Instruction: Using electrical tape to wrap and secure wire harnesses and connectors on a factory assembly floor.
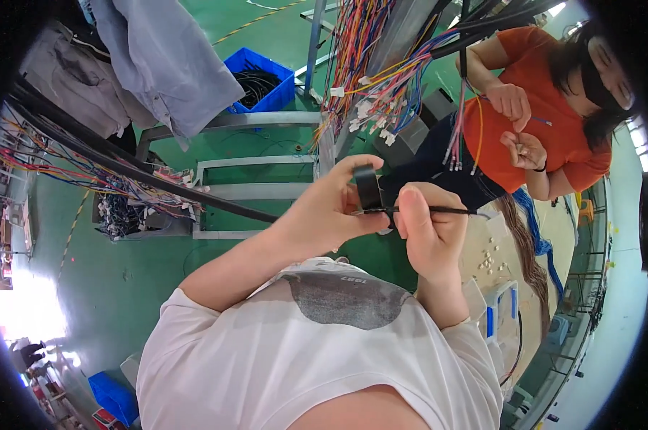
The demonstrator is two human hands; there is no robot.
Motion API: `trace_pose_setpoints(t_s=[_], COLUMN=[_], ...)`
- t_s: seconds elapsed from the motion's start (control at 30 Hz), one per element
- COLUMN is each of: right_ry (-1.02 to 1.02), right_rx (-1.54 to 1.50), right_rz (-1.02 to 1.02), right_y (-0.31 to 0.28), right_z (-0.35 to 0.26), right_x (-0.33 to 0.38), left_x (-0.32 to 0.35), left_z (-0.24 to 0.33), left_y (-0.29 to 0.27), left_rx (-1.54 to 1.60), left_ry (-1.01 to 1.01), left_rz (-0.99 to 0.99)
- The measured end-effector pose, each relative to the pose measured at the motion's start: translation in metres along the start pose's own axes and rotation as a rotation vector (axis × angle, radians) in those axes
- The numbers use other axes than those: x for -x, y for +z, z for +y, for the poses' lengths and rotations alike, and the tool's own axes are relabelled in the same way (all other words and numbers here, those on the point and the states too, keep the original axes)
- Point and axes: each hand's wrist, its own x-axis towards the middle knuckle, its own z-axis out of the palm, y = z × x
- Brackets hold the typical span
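In front of my chest, my left hand (331, 204) is closed on a roll of black tape (368, 186), which stands between thumb and fingers. A thin black cable (449, 210) runs sideways just below the roll, and my right hand (433, 233) pinches it between thumb and fingers. The cable's pale end sticks out to the right of that hand. Between my two hands a dark bit, which looks like tape, sits around the cable. The fingertips partly hide where roll and cable meet.
A co-worker in an orange top (532, 132) handles thin wires at the right. Bundles of coloured wires (360, 64) hang from a frame ahead. A metal rack (256, 120), a blue crate (263, 75) and a thick black cable (216, 203) lie ahead and left. A table (474, 254) stands right.
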Motion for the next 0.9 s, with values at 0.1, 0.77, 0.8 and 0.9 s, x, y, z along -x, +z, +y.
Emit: trace_pose_setpoints(t_s=[0.1, 0.77, 0.8, 0.9], right_ry=[0.077, -0.351, -0.261, -0.054], right_rx=[-0.021, 0.485, 0.425, 0.310], right_rz=[0.019, 0.081, 0.063, 0.001], right_y=[-0.003, 0.004, 0.012, 0.015], right_z=[0.002, 0.017, 0.024, 0.026], right_x=[-0.001, -0.006, -0.001, 0.003], left_x=[0.000, -0.006, -0.006, -0.010], left_z=[0.012, -0.003, -0.004, -0.006], left_y=[-0.008, -0.005, -0.005, -0.004], left_rx=[0.487, -0.126, 0.024, 0.221], left_ry=[-0.208, 0.100, 0.102, 0.083], left_rz=[-0.141, 0.138, 0.193, 0.277])
